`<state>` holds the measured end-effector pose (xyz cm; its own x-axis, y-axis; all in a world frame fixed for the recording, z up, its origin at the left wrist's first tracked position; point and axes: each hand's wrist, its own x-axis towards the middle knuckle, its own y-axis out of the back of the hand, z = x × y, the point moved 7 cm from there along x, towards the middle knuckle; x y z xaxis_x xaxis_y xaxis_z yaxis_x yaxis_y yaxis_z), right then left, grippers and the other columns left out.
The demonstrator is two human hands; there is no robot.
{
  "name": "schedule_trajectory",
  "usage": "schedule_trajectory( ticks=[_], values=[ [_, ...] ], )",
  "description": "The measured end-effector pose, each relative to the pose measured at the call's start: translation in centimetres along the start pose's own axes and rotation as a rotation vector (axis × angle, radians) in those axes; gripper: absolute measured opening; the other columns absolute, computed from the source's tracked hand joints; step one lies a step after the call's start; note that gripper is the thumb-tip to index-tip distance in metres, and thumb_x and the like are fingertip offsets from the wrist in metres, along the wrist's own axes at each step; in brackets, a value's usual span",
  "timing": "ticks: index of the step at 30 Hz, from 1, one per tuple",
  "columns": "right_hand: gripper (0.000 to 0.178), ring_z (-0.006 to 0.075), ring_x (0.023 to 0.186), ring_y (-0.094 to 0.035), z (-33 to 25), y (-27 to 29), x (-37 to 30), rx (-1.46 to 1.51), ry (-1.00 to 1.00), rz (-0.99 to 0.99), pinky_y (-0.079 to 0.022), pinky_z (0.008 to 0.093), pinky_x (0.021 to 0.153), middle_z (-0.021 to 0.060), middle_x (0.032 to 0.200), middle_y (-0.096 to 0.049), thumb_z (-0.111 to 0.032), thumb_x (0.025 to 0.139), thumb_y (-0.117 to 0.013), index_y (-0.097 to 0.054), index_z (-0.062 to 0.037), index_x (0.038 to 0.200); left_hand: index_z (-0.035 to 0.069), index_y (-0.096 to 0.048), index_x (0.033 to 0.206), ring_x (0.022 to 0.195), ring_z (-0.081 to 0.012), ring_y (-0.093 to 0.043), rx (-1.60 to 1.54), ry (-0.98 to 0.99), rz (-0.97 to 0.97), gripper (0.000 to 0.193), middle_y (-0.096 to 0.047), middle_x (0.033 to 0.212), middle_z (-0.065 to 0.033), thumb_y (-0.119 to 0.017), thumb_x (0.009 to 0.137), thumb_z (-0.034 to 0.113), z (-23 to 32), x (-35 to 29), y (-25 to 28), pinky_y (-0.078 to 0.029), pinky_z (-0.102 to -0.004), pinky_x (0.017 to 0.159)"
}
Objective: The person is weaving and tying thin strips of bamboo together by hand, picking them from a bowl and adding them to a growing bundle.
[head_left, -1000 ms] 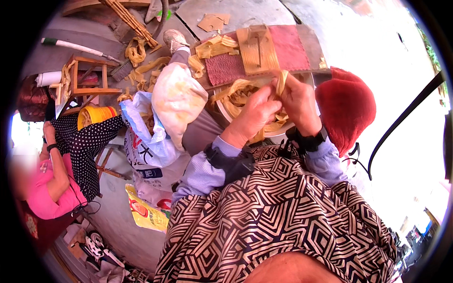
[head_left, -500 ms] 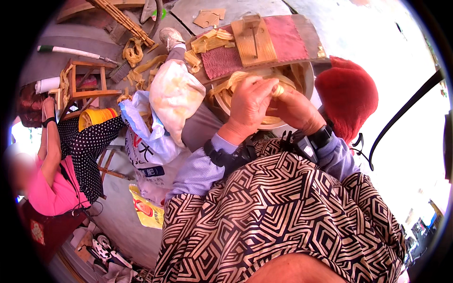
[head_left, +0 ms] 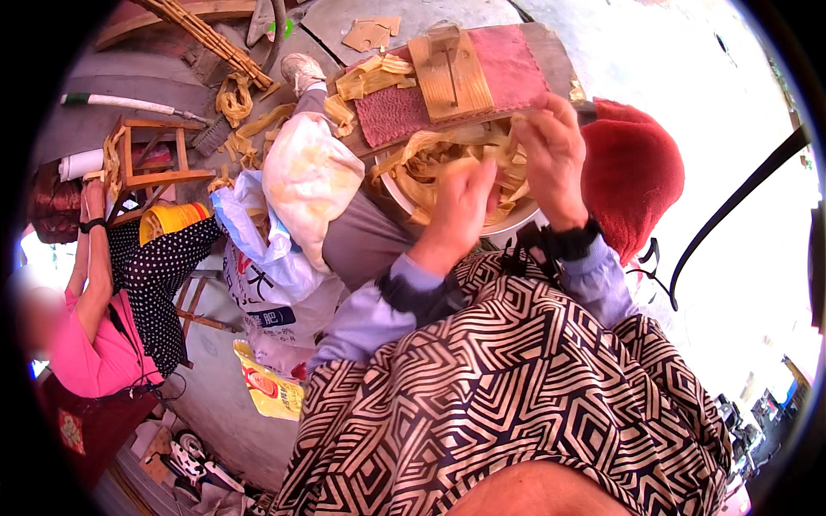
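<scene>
My left hand (head_left: pixel 458 211) is over a pale basin (head_left: pixel 497 229), its fingers blurred by motion, so whether it holds anything does not show. To the right and higher, my right hand (head_left: pixel 555 155) has thumb and fingertips pressed together. What lies in that pinch, if anything, is too small and smeared to name. Beneath both hands, the basin is filled with yellowish, ribbon-like strips (head_left: pixel 415 182). Just beyond it stands a wooden bench with a red textured cloth (head_left: pixel 387 120) and a wooden block carrying a metal blade-like piece (head_left: pixel 450 76). More strips (head_left: pixel 374 76) lie at the bench's left end.
A red cloth-covered object (head_left: pixel 632 176) is right of the basin. Left of my leg lie a white cloth (head_left: pixel 310 176) and plastic bags (head_left: pixel 275 267). Farther left, another person in pink (head_left: pixel 103 344) sits near a wooden stool (head_left: pixel 159 178), a yellow container (head_left: pixel 176 220) on their lap.
My hands, together over the basin around a small pale yellowish piece, have moved apart. The right went up toward the bench; the left stayed low. More strips show in the basin.
</scene>
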<state>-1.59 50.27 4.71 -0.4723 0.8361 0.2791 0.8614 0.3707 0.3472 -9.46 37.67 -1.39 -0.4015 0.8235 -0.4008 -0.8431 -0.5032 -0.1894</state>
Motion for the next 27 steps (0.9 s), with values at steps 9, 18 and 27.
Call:
schedule_trajectory(
  ticks=[9, 18, 27],
  values=[
    [0.030, 0.0079, 0.077, -0.059, -1.1, 1.3, 2.4, -0.207, 0.132, -0.312, -0.048, 0.0222, 0.065, 0.0091, 0.088, -0.063, -0.009, 0.086, -0.067, -0.060, -0.0002, 0.113, 0.009, -0.060, 0.088, 0.061, -0.0266, -0.058, 1.292, -0.662, 0.210, 0.006, -0.051, 0.070, -0.0078, -0.059, 0.083, 0.012, 6.7, -2.1, 2.8, -0.046, -0.0361, 0.055],
    [0.024, 0.0156, 0.075, -0.063, -0.4, -1.4, -0.8, 0.007, -0.173, -0.448, -0.051, 0.0279, 0.070, 0.0124, 0.081, -0.066, -0.001, 0.083, -0.060, -0.060, 0.0015, 0.107, 0.007, -0.061, 0.089, 0.061, -0.0201, -0.054, 1.377, -0.975, 0.282, 0.018, -0.051, 0.072, -0.0030, -0.061, 0.071, 0.009, 8.0, -2.5, -0.8, -0.044, -0.0315, 0.054],
    [0.018, 0.0256, 0.074, -0.062, -1.1, -1.6, -1.2, -0.082, -0.042, -0.365, -0.050, 0.0332, 0.067, 0.0138, 0.083, -0.062, 0.003, 0.079, -0.056, -0.059, 0.0015, 0.096, 0.005, -0.061, 0.089, 0.064, -0.0232, -0.057, 1.197, -0.880, 0.191, 0.013, -0.053, 0.071, -0.0061, -0.061, 0.076, 0.006, 6.9, -2.5, -1.1, -0.045, -0.0330, 0.055]
  ],
)
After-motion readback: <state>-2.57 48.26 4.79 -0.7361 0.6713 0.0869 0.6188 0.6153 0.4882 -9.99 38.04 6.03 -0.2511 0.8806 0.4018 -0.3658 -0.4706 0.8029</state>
